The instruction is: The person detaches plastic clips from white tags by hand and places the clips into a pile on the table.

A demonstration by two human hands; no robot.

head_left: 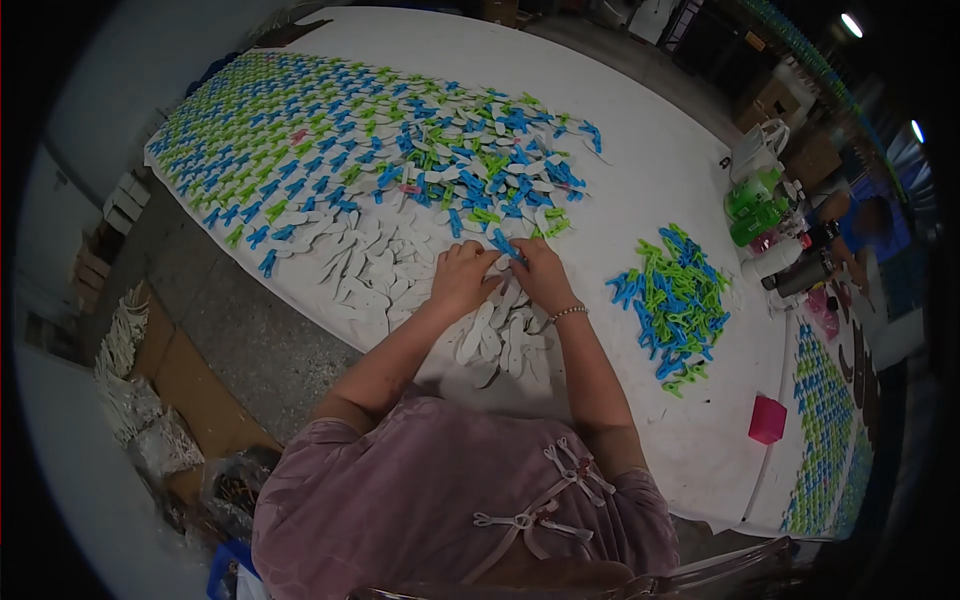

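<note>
Both hands, the left (464, 280) and the right (541, 272), pinch a blue clip (503, 243) between them. Loose white pieces (497, 340) lie just below the hands on the worktop (640, 130).

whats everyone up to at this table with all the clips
One person at a white table has the right hand on a blue clip, the left hand close beside it. Flat white pieces lie around the hands. Loose blue and green clips are heaped to the right; more clips with white pieces spread across the left.
</note>
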